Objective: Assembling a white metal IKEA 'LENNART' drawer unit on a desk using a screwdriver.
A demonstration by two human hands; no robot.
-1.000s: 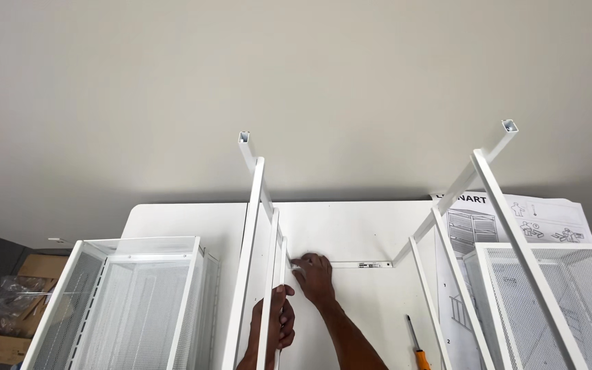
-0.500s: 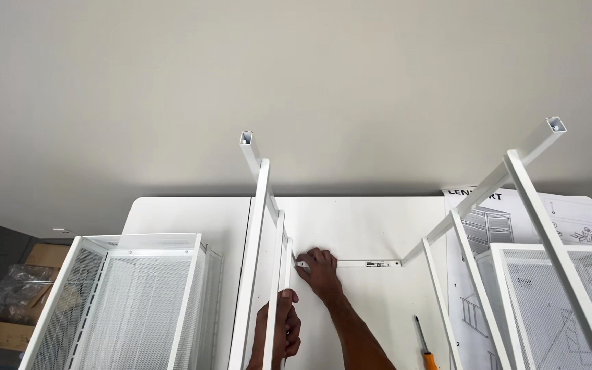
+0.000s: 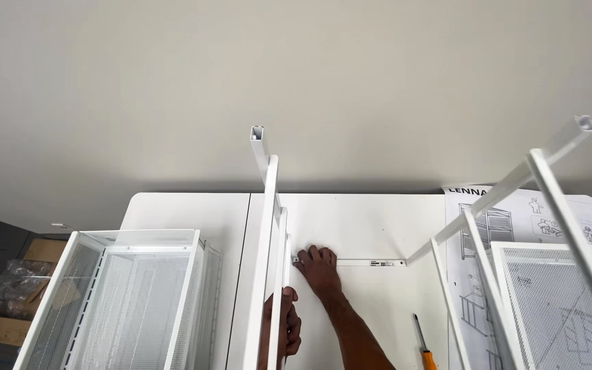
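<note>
Two hands at a white metal frame lying on a white table, seen from above.

The right hand (image 3: 318, 266) rests palm down, fingers spread flat, on the left end of a thin white crossbar (image 3: 368, 262) that lies on the table (image 3: 186, 212) between the two side frames. The left hand (image 3: 288, 329) is near the bottom edge, its fingers curled around the left side frame (image 3: 266, 226); the frame's upright hides the palm and most of the hand, so the grip is only partly visible. The right side frame (image 3: 515, 181) runs off the bottom and right edges. A screwdriver (image 3: 423, 342) with an orange handle is cut off at the bottom edge. An instruction sheet (image 3: 471, 274) lies partly under the right mesh basket (image 3: 563, 308); a second mesh basket (image 3: 125, 301) sits at the left, also cropped.
</note>
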